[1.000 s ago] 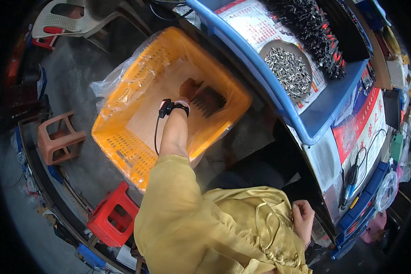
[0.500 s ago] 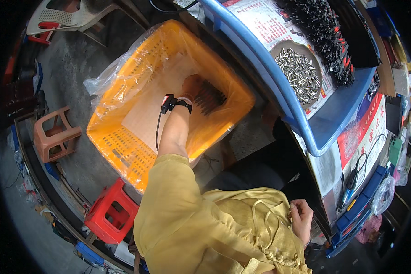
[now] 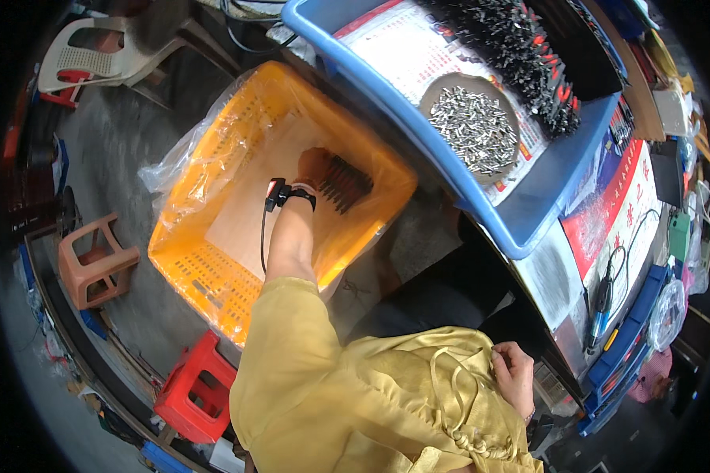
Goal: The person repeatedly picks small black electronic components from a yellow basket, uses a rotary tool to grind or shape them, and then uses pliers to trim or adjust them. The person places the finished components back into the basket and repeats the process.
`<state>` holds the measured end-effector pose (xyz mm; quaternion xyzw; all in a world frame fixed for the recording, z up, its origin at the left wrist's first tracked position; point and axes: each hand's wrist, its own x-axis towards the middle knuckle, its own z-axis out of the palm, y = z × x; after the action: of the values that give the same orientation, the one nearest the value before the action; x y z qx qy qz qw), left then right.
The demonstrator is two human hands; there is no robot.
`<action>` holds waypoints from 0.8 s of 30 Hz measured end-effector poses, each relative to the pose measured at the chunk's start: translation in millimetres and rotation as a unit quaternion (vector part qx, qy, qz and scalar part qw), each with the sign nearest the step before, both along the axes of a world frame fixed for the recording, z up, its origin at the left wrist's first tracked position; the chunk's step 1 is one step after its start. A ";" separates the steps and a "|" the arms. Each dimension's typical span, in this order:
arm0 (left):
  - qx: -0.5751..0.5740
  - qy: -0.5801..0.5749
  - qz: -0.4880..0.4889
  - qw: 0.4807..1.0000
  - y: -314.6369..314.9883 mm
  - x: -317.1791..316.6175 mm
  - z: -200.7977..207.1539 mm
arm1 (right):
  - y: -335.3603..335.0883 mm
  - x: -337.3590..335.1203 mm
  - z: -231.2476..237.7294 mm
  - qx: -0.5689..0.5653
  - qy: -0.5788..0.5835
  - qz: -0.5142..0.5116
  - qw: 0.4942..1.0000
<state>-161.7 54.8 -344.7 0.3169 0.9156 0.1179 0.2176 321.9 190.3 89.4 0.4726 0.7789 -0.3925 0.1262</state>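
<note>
My left hand (image 3: 314, 164) reaches down into a yellow-orange plastic crate (image 3: 213, 272) lined with clear plastic film. It is closed at one end of a bunch of dark slender pieces (image 3: 349, 186), whose tips point away to the right in a row. Shadow hides most of its fingers. A black band with a small cabled device (image 3: 276, 194) sits on that wrist. My right hand (image 3: 514, 377) rests by my lap against the golden cloth (image 3: 457, 378), fingers curled in. Whatever it may hold is hidden.
A blue tub (image 3: 521, 236) at upper right holds a round dish of small metal pins (image 3: 473, 130) and a heap of black and red pieces (image 3: 536, 71). Stools, one red (image 3: 197, 390) and one brown (image 3: 99, 260), and a pale chair (image 3: 95, 59) stand left.
The view has shifted, so the tub and crate sit a little differently in it. My left hand stays inside the crate by the dark pieces; my right hand keeps its pose.
</note>
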 end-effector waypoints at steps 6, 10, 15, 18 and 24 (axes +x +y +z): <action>-0.046 0.056 -0.117 0.990 -14.4 -13.7 19.0 | 6.1 -2.8 5.6 0.023 0.038 0.038 0.998; 0.099 0.027 -0.026 0.994 -49.3 -15.8 70.6 | 14.4 -4.0 9.8 0.035 0.080 0.052 0.995; 0.311 -0.175 0.131 0.925 -55.2 25.3 218.9 | 28.0 -6.1 15.1 0.049 0.143 0.067 0.986; 0.267 -0.253 0.113 0.923 -45.0 71.4 327.6 | 36.3 -4.3 21.4 0.057 0.178 0.060 0.981; 0.322 -0.349 -0.034 0.880 0.4 175.4 484.4 | 56.4 15.7 29.7 0.090 0.248 -0.003 0.965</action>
<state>13.7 55.2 139.8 0.3389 0.6807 0.5017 0.4124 337.6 246.7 119.1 0.3722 0.8167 -0.4256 -0.1151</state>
